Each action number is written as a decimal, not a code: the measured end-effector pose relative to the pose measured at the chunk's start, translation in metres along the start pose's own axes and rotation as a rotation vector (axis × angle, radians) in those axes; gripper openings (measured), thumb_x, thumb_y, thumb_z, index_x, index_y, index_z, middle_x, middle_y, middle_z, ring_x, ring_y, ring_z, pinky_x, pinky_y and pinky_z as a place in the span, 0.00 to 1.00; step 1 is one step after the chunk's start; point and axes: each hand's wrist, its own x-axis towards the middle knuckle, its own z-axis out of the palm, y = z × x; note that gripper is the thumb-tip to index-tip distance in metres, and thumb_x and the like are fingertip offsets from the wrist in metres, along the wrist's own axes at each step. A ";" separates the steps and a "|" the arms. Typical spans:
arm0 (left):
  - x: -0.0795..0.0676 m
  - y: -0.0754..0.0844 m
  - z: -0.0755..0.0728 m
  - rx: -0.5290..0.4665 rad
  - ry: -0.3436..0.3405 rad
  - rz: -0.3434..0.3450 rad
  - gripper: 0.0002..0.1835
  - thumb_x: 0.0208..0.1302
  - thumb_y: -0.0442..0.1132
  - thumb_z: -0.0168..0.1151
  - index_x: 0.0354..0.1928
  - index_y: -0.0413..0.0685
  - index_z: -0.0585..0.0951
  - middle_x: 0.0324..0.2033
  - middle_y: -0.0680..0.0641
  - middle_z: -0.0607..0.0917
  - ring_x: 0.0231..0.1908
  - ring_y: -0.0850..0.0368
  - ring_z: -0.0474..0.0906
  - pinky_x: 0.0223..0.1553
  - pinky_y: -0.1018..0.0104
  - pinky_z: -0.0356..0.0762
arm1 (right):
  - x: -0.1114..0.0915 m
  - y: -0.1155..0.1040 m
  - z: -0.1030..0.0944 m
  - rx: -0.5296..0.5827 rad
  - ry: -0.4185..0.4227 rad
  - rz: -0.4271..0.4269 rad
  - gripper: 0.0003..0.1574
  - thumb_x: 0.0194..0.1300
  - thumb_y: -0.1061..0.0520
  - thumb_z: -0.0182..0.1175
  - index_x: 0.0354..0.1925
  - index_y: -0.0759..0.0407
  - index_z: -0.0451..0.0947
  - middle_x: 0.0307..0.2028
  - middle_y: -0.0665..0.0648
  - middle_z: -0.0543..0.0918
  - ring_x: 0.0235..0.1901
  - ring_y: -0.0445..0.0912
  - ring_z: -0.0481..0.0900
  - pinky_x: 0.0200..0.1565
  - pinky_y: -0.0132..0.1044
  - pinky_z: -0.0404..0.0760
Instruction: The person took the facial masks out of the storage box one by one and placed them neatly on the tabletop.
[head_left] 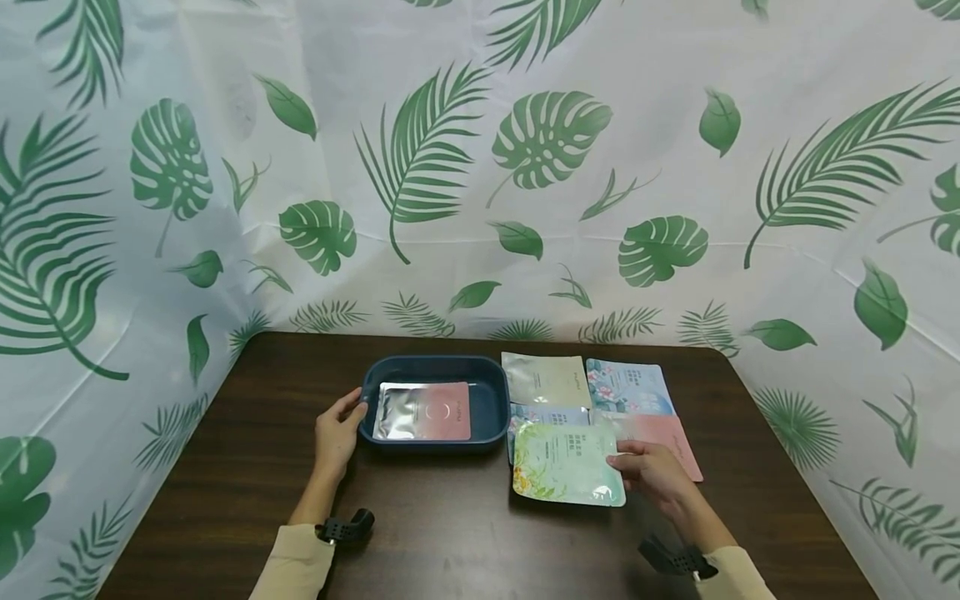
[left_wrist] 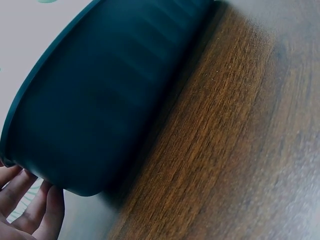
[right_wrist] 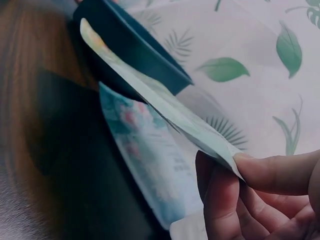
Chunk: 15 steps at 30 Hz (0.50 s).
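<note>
My right hand (head_left: 656,479) pinches the right edge of a pale green sachet (head_left: 567,463) with yellow flowers at one corner. In the right wrist view the thumb (right_wrist: 280,172) presses its top face and curled fingers lie beneath; the sachet is raised over a blue floral sachet (right_wrist: 150,155). At the left end of a dark blue oval-cornered tub (head_left: 435,447), my left hand (head_left: 337,433) grips the rim, its fingers (left_wrist: 50,212) against the outer wall in the left wrist view. Inside the tub lies one silver-and-pink sachet (head_left: 442,411).
Right of the tub, a cream sachet (head_left: 546,379), a blue floral sachet (head_left: 630,386) and a pink sachet (head_left: 663,437) lie on the dark wooden table (head_left: 420,533). Another blue sachet (head_left: 551,415) is partly covered by the green one. A leaf-print curtain (head_left: 450,167) stands behind.
</note>
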 end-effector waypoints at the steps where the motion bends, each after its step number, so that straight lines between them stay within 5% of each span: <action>1: 0.000 0.000 0.000 0.004 -0.003 0.002 0.20 0.70 0.38 0.58 0.62 0.42 0.77 0.56 0.37 0.81 0.47 0.62 0.75 0.39 0.86 0.71 | -0.001 0.002 0.001 -0.009 0.002 0.004 0.27 0.67 0.60 0.59 0.58 0.77 0.70 0.37 0.51 0.87 0.32 0.44 0.81 0.34 0.35 0.80; 15: 0.001 -0.002 0.000 0.011 -0.015 0.004 0.20 0.70 0.38 0.57 0.62 0.44 0.77 0.57 0.38 0.81 0.48 0.60 0.74 0.39 0.86 0.70 | -0.001 0.024 0.020 -0.161 0.023 0.012 0.21 0.61 0.62 0.62 0.49 0.78 0.76 0.33 0.55 0.87 0.29 0.44 0.82 0.31 0.39 0.82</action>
